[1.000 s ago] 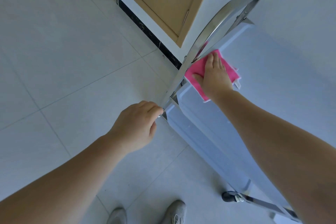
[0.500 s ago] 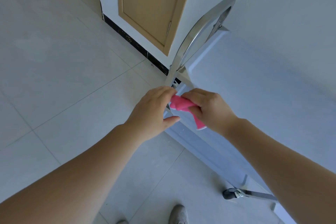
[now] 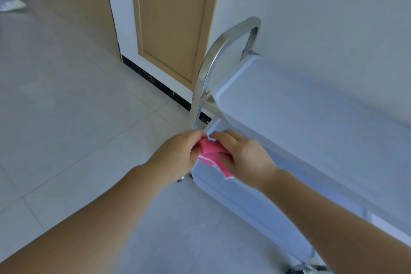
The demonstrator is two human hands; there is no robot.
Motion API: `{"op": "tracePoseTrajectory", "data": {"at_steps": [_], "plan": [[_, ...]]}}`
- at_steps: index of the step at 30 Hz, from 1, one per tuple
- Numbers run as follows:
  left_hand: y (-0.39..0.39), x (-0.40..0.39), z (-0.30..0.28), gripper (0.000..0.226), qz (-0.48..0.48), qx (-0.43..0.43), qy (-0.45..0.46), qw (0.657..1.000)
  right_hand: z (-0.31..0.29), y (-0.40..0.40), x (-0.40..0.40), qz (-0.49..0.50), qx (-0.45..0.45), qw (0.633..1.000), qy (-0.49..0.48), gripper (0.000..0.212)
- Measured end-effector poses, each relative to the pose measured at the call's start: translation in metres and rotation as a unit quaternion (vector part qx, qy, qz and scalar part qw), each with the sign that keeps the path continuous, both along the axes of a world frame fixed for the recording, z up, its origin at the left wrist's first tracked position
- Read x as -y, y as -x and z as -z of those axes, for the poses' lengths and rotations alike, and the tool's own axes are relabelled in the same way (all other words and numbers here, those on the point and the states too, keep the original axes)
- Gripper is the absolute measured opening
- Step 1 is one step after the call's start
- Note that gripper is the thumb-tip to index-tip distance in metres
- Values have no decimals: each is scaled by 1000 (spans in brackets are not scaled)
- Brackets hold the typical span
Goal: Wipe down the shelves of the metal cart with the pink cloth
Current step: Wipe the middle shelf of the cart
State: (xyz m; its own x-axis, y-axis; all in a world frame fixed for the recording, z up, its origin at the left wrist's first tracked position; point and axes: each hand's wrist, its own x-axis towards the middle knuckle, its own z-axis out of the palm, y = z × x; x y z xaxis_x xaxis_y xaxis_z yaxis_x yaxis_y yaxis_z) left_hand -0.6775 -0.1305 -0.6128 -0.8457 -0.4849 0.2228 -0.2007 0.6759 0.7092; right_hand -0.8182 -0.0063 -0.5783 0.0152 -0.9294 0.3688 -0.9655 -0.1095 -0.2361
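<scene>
Two-handed grip on crumpled pink cloth (image 3: 210,151)

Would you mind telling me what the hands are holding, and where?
Both hands, left hand and right hand, pinch the bunched pink cloth at its opposite ends.

Metal cart (image 3: 289,104) standing on tiled floor (image 3: 77,129)

No readable text, label or number appears anywhere.
</scene>
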Motion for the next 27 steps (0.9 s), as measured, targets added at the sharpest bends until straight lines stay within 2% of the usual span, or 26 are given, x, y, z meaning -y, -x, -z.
{"op": "tracePoseTrajectory", "data": {"at_steps": [3, 6, 9, 13, 18, 20, 24, 27], "plan": [[4, 6, 18, 24, -6, 8, -5, 1000, 18, 4, 2, -5, -11, 1000, 22, 27], [12, 16, 48, 25, -7, -30, -8, 999, 48, 9, 8, -2, -80, 996, 46, 30], [24, 23, 80, 19, -4, -82, 1, 997, 80, 19, 12, 39, -181, 976, 112, 51], [41, 29, 101, 15, 7, -195, -27, 980, 110, 31, 14, 53, -317, 922, 215, 34], [51, 34, 99, 14, -17, -266, -22, 964, 104, 35, 26, 62, -367, 901, 224, 21], [45, 40, 97, 16, -47, -252, 30, 966, 91, 32, 34, 54, -394, 892, 214, 23], [24, 63, 106, 18, -115, -138, 235, 955, 76, 25, 64, 64, -444, 877, 173, 33], [10, 73, 119, 20, -90, -104, 284, 949, 75, 29, 86, 126, -449, 874, 133, 32]]}}
